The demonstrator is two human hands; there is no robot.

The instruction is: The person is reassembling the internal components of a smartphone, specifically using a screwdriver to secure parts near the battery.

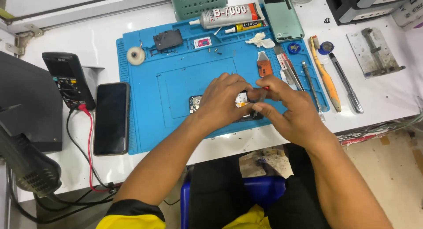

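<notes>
Left hand and right hand, fingers curled, gripping opened phone, over blue mat

Blue mat takes up most of the white bench, with a tape roll, a black part, two glue tubes and a green phone back along its top. Off to the left there's a multimeter right next to a dark phone. On the right: tweezers, an orange brush and a metal jig.
</notes>
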